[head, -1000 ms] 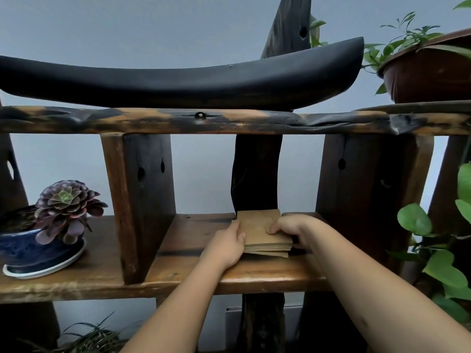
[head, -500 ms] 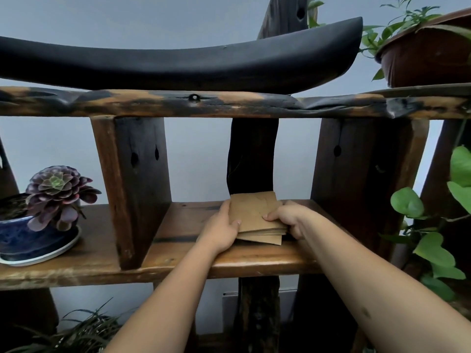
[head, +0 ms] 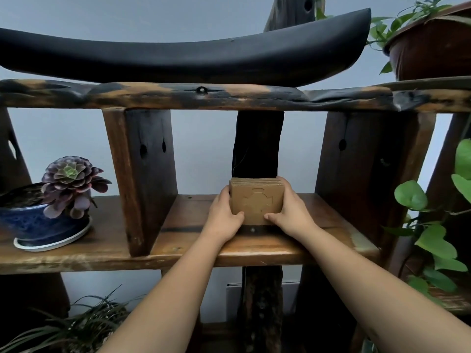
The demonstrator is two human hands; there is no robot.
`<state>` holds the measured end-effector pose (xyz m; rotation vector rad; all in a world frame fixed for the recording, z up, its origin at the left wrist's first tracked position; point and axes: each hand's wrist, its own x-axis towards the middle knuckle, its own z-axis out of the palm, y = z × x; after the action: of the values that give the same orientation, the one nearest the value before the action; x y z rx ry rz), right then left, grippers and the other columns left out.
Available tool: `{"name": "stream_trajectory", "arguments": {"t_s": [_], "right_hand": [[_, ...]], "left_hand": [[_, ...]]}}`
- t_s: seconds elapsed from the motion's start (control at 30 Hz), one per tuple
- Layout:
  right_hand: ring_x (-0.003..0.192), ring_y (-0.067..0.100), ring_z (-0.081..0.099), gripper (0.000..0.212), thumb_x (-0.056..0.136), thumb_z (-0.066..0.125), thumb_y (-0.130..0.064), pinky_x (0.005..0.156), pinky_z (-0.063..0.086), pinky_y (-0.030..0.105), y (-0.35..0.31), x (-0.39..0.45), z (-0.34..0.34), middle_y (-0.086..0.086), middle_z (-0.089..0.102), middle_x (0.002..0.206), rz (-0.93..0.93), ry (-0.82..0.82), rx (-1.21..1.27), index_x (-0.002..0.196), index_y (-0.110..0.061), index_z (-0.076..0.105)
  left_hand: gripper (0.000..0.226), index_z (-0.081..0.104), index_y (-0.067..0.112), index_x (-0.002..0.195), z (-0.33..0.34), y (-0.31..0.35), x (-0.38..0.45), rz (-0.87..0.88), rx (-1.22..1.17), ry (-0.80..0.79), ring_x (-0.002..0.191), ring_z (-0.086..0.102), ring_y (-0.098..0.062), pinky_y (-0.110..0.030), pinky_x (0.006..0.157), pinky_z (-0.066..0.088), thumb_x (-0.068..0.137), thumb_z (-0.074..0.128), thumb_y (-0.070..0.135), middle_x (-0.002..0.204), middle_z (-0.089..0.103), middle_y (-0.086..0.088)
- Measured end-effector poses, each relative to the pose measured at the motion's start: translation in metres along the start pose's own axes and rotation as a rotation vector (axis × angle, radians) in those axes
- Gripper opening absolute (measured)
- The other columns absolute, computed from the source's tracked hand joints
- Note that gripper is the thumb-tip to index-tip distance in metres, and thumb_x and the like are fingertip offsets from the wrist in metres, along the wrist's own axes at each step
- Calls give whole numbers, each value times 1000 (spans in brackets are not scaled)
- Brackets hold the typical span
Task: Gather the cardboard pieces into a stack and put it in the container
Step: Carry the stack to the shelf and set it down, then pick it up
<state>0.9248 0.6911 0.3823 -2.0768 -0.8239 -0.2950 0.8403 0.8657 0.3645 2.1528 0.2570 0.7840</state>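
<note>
stack: the cardboard pieces (head: 257,203) were stood up on edge on the wooden shelf (head: 254,248), front face towards the camera with a cross-ish cutout pressed into it, layered top edges showing behind

left hand (head: 224,217): clamped on the stack's left side, thumb curled onto the front face near the bottom corner

right hand (head: 290,214): same deal on the right side, thumb on the front, fingers wrapped round the back

step: looked like squaring the pieces up, tapping the bottom edges on the shelf so they line up

how to do it well imo: squeeze evenly from both sides, keep the thumbs low so the front sheet didn't peel off, and let the bottom edges sit flat on the wood before lifting

container: couldn't spot one anywhere in view, so no clue where it goes

watch out: succulent pot (head: 48,225) sat off to the left, well apart, not really a problem
</note>
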Motion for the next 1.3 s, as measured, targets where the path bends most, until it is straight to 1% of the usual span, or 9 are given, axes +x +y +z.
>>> {"name": "stream_trajectory", "arguments": {"t_s": [0.1, 0.27, 0.4, 0.53, 0.7, 0.9, 1.0, 1.13, 1.3], "right_hand": [[118, 11, 51, 81, 73, 78, -39, 95, 43, 28, 0, 3, 3, -14, 52, 128, -9, -7, 47, 136, -37, 27], [110, 20, 58, 51, 83, 68, -45, 84, 43, 27, 8, 4, 11, 1, 60, 121, 78, 17, 8, 121, -23, 41], [111, 16, 54, 53, 88, 62, -41, 87, 42, 28, 13, 0, 9, -6, 53, 119, 70, -61, 109, 130, -23, 34], [123, 22, 50, 61, 92, 60, -30, 94, 37, 26, 17, 1, 6, 4, 52, 135, 90, -63, 139, 143, -18, 28], [121, 23, 51, 62, 89, 65, -32, 96, 41, 29, 14, 0, 1, 6, 53, 136, 130, -107, 118, 140, -18, 33], [110, 16, 51, 55, 88, 66, -34, 90, 42, 30, -16, -18, -8, 2, 53, 127, 119, -128, 139, 132, -19, 37], [111, 13, 51, 48, 90, 64, -35, 87, 42, 26, -33, -41, -16, -6, 49, 122, 125, -228, 243, 123, -29, 30], [105, 6, 52, 47, 91, 63, -32, 78, 46, 23, -53, -80, -26, -12, 48, 118, 168, -279, 341, 121, -32, 27], [108, 13, 59, 42, 91, 65, -21, 87, 53, 31, -64, -139, -35, -3, 56, 121, 234, -327, 516, 121, -26, 36]], "left_hand": [[70, 31, 37, 137, 2, -1, 0, 14, 0, 29, 114, 52, -14, -31, 95, 44, 77, 67, 30, 127, 54, 6], [60, 33, 38, 134, 3, -1, 1, -41, 71, 30, 113, 57, -19, -42, 93, 52, 80, 57, 49, 126, 58, 5], [59, 31, 31, 137, 4, -2, 2, -11, 97, 36, 115, 56, -21, -37, 93, 49, 85, 55, 46, 128, 57, 1], [57, 29, 25, 141, 4, -4, 4, -6, 18, -15, 125, 48, -22, -36, 101, 40, 92, 57, 32, 136, 50, -2], [71, 19, 24, 149, 1, -2, 5, -81, -57, -40, 130, 46, -22, -43, 108, 40, 92, 61, 28, 143, 47, -3], [51, 41, 16, 135, -23, 11, -16, -144, -160, -16, 103, 53, -12, -23, 85, 40, 91, 63, 27, 120, 58, 2], [39, 39, 23, 127, -48, 20, -45, -93, -191, -88, 104, 51, -6, -12, 77, 38, 94, 58, 31, 112, 53, 14], [42, 33, 21, 130, -67, 35, -88, -68, -153, -130, 102, 49, -4, -15, 74, 36, 96, 53, 33, 114, 49, 12], [37, 42, 24, 120, -81, 41, -154, -166, -386, -171, 102, 61, -7, -22, 80, 50, 90, 64, 27, 115, 60, 9]]}}
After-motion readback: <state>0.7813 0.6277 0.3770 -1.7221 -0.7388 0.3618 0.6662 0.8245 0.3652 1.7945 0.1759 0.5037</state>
